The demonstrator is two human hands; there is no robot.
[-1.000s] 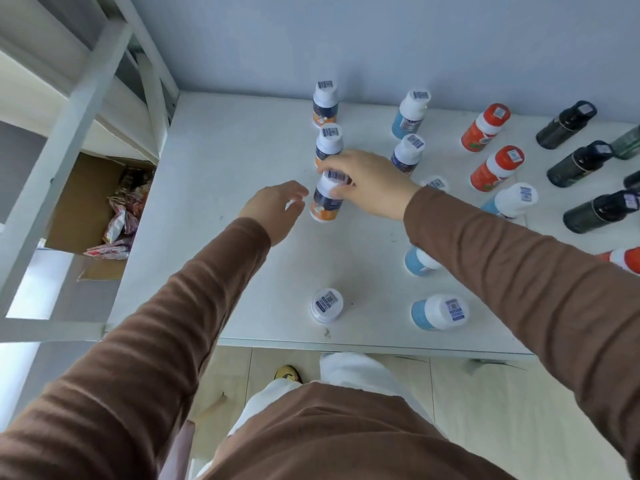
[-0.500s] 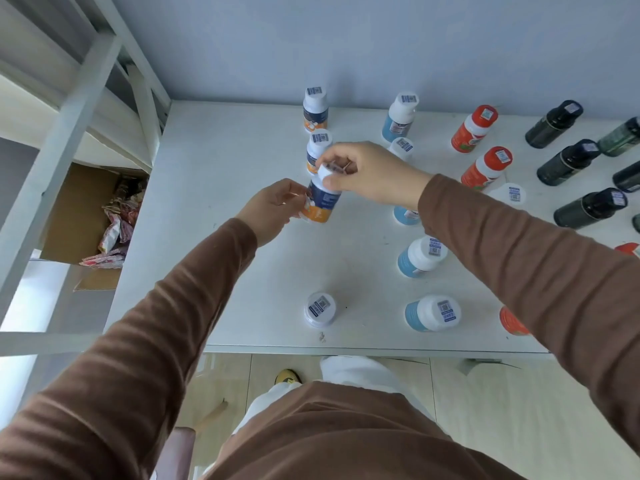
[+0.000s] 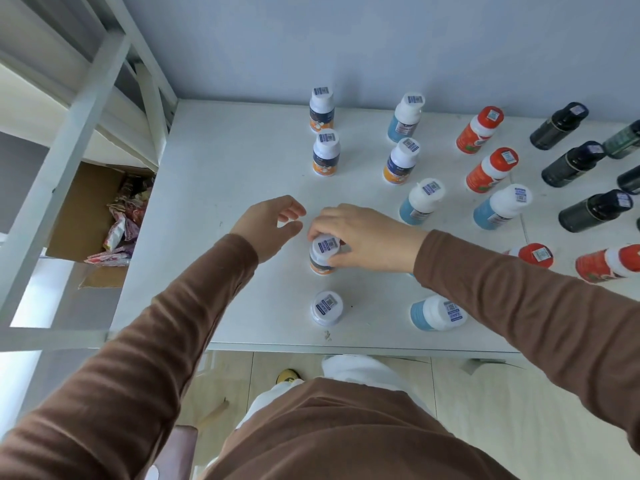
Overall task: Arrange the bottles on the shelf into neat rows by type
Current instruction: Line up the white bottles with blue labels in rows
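Standing upright, the orange-labelled bottle (image 3: 323,256) is gripped by right-hand fingers (image 3: 332,260).

Both arms reach forward from the near edge, sleeved in brown to the wrists. The right hand (image 3: 363,237) comes in from the right, palm down, its fingers (image 3: 320,225) curled over the white cap of an orange-labelled bottle (image 3: 322,258) and the thumb pinching the cap's near side. The left hand (image 3: 268,225) sits just left of it — apart, holding nothing — fingers loosely extended toward the right hand, thumb spread below them.
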